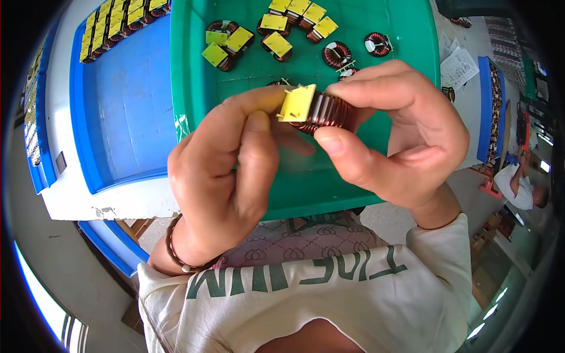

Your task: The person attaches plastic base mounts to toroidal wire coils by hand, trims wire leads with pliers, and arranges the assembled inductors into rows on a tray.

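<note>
A copper-wound coil [332, 112] with a yellow square plate [298, 104] on its left end is held up over the green tray [306, 182]. Thumb and fingers of my right hand [406, 129] pinch the coil from the right. My left hand [229, 159] is at the plate's left edge, fingers bent and closed, by the thin metal pins that stick out there. Whether its fingertips grip a pin or something small is hidden.
Several coils with yellow plates [276, 44] and a bare coil [377, 44] lie in the green tray's far part. At left, a blue tray [129, 112] holds rows of plated coils [109, 29]. Papers [460, 67] lie at right. Another person [518, 187] is far right.
</note>
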Motion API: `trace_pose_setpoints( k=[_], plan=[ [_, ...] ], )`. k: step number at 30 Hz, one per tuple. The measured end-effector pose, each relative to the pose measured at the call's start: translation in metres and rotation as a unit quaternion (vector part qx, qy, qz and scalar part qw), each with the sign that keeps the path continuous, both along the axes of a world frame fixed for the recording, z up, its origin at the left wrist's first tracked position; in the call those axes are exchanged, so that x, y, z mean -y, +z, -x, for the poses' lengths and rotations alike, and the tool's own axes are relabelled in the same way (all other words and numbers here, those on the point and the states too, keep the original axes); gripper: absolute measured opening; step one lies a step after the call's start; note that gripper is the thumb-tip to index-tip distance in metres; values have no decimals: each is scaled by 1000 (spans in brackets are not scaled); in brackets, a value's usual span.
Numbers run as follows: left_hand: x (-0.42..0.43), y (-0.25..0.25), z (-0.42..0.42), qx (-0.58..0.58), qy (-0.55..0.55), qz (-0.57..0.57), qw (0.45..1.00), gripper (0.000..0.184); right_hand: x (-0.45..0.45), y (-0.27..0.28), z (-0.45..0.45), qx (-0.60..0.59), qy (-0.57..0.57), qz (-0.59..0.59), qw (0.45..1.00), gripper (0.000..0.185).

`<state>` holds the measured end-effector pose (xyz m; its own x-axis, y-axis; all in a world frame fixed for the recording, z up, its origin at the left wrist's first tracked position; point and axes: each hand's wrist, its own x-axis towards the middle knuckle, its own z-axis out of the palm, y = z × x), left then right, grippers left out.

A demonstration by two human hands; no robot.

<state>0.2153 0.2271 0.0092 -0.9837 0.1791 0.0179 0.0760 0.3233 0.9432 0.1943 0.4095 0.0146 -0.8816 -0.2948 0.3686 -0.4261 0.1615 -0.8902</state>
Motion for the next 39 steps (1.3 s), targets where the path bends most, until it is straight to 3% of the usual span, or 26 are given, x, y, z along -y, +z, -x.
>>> trace_pose_setpoints(
  k=[6, 12, 17, 21, 26, 36, 39],
  plan=[
    [2, -1, 1, -17, -17, -66, 998, 24, -2, -2, 3, -27, 17, -1, 999, 36],
    [2, -1, 1, -12, -15, -44, 999, 25, -2, -1, 4, -35, 12, -5, 999, 35],
    [4, 2, 1, 22, -28, -29, 999, 25, -5, 1, 9, -78, 15, -32, 996, 32],
    [2, 8, 4, 118, -47, -149, 981, 23, -9, 5, 10, -38, 21, -54, 998, 30],
    [1, 5, 4, 155, -40, -152, 975, 20, -8, 3, 11, -64, 37, -70, 995, 29],
    [3, 3, 4, 100, -46, -112, 988, 19, -4, 3, 9, -56, 17, -67, 996, 31],
    [1, -1, 4, 88, -39, -146, 985, 20, -5, 2, 8, -34, 23, -43, 998, 32]
  ],
)
